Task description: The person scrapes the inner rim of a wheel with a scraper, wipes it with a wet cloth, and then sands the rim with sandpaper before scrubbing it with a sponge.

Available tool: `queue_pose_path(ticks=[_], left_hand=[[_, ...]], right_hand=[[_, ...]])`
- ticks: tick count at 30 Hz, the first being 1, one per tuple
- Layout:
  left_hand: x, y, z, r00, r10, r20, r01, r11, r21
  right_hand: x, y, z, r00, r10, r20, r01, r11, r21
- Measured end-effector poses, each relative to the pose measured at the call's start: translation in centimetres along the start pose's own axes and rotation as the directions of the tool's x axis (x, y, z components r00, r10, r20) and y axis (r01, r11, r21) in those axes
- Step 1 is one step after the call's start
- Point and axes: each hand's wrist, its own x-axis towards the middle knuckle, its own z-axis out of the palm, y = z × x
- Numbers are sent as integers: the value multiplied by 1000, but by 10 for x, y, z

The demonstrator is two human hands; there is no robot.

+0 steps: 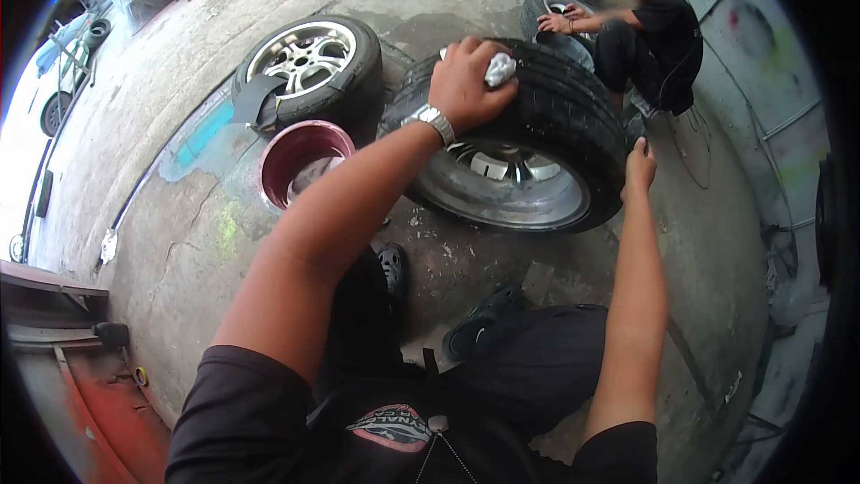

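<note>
A large black tire (573, 94) with a silver rim (502, 193) stands tilted before me, the rim's hollow inner side facing me. On top of the tread, my left hand (470, 85), with a metal watch at its wrist, is closed on a crumpled white cloth (501, 70) and presses it against the rubber. My right hand (639, 168) grips the tire's right side; its fingers are partly hidden behind the edge.
Left of the tire are a dark red bucket (273, 166) with a greyish cloth (313, 176) inside and another wheel (309, 63) lying on the concrete. At the upper right, a person (658, 36) crouches with both hands at a third wheel (546, 9). A cable (703, 157) trails nearby.
</note>
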Motion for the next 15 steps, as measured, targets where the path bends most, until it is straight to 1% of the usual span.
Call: queue_pose_path(ticks=[1,4,5,8,9,12,13,15], left_hand=[[-2,3,-2,1000,9,4,-9,1000,3],[-5,8,-5,1000,18,24,-18,1000,-10],[-5,10,-5,999,15,33,-15,1000,-2],[-4,10,-4,999,5,32,-5,1000,-1],[-4,8,-3,1000,4,15,-4,1000,4],[-5,6,0,1000,-5,-28,5,1000,5],[-6,6,-1,999,-5,-39,5,1000,4],[-9,5,-4,998,18,-62,-20,1000,-22]], right_hand=[[-6,-2,-3,1000,2,2,-2,1000,2],[-8,6,-5,998,20,-57,-18,1000,25],[-8,9,-7,997,44,-58,-41,998,55],[7,34,-9,994,105,-43,-84,936,341],[11,40,-11,982,184,-45,-149,897,416],[33,87,-18,970,234,-64,-187,889,418],[30,93,-24,961,270,-59,-229,898,376],[28,116,-31,947,307,-93,-285,939,193]])
